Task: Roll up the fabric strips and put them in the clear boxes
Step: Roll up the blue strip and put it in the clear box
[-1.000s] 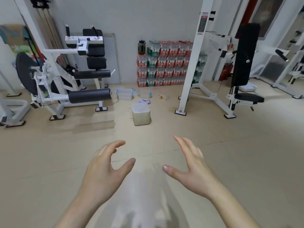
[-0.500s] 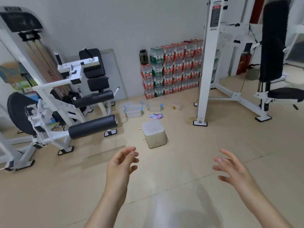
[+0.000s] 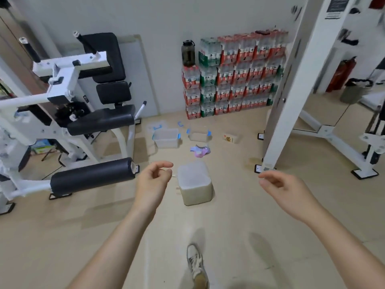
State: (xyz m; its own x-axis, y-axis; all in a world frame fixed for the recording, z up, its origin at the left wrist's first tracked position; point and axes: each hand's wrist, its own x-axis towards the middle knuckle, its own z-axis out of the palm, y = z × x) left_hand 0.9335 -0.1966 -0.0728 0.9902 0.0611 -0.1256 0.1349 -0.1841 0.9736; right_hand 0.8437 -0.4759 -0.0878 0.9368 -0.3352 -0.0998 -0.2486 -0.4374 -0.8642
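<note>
1. The left hand (image 3: 153, 181) is hovering above the floor (image 3: 62, 236). Its grip is slack, with the fingers lightly curled and the thumb near the forefinger, and it is holding nothing.
2. The right hand (image 3: 285, 188) is hovering well apart from the left. Its grip is relaxed and partly open, with the fingers bending a little, and it too is holding nothing.
3. The fabric strips (image 3: 200, 151) are lying on the floor beyond both hands, in a small loose heap of purple, pink and white.
4. Just behind the heap, the left clear box (image 3: 166, 137) and the right clear box (image 3: 199, 134) are sitting side by side on the floor. Both are showing blue clips and open tops.
5. A clear lid (image 3: 156, 126) is lying behind the left clear box.
6. A white cube stool (image 3: 194, 182) is standing on the floor between the hands and the heap.
7. A small carton (image 3: 230, 138) is lying near the right clear box.
8. Packs of water bottles (image 3: 235, 74) are standing stacked against the wall, with a dark bottle (image 3: 188, 53) on top.
9. A weight machine (image 3: 73, 101) is standing on the left and a white post (image 3: 291, 80) on the right.
10. A shoe (image 3: 196, 265) is showing at the bottom edge.
</note>
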